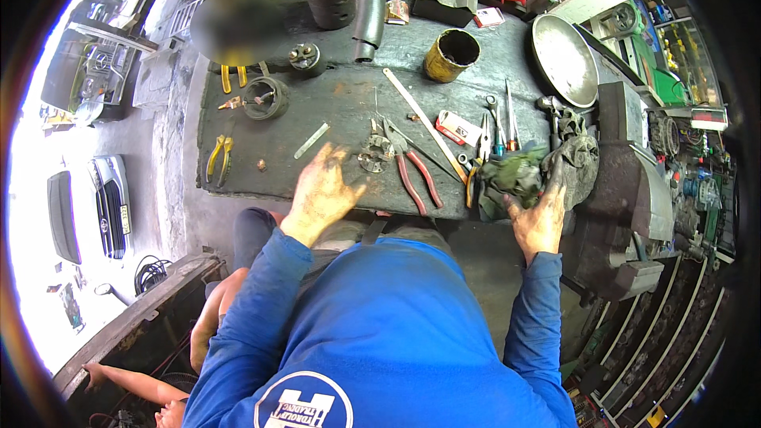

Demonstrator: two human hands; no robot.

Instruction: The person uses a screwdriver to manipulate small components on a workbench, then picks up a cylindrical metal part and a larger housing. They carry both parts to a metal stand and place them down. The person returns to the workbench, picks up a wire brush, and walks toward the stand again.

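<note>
My left hand (pixel 323 194) hovers at the bench's near edge, its fingers spread and nothing in it. Beyond it lies a short pale flat strip (pixel 311 141). To its right are a small round metal part with thin wire (pixel 375 153) and red-handled pliers (pixel 415 177). At the right end of the bench my right hand (pixel 541 220) grips a bunched cloth, its thumb against a dark green rag (pixel 517 176) and its fingers on a grey rag (pixel 576 165). The fingertips are partly lost among the folds.
A long steel ruler (pixel 422 119), screwdrivers (pixel 510 123) and a red-and-white box (pixel 458 128) lie mid-bench. Yellow-handled pliers (pixel 219 160) are left. Farther back stand a yellow can (pixel 451 55) and a metal bowl (pixel 565 61). A vise (pixel 634 182) bounds the right; someone's arm (pixel 135 383) shows lower left.
</note>
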